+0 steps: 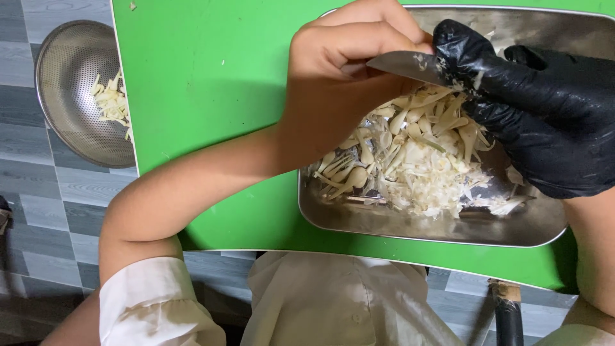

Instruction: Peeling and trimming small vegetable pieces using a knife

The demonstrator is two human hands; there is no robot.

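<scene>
Knife (403,66) sits between my two hands, its blade lying nearly level over the far end of the steel tray (538,225), flecked with pale scraps. My right hand (544,109), in a black glove, is closed round the handle end, so the handle itself is hidden. My bare left hand (339,70) is curled tight against the blade's tip, fingers folded down over it; whether it pinches a piece there I cannot tell, since the knuckles cover the spot. The hands are close together, almost touching across the blade. Below them the tray holds a heap of pale peelings and slim, spoon-shaped pieces (416,157), piled mostly toward the middle and left. The tray rests on a green table (205,83), near its front edge. Off the table's left side, down by the grey tiled floor (38,205), stands a metal colander (73,90) with a small cluster of pale shreds (112,102) in it. My white sleeves show at the bottom.
</scene>
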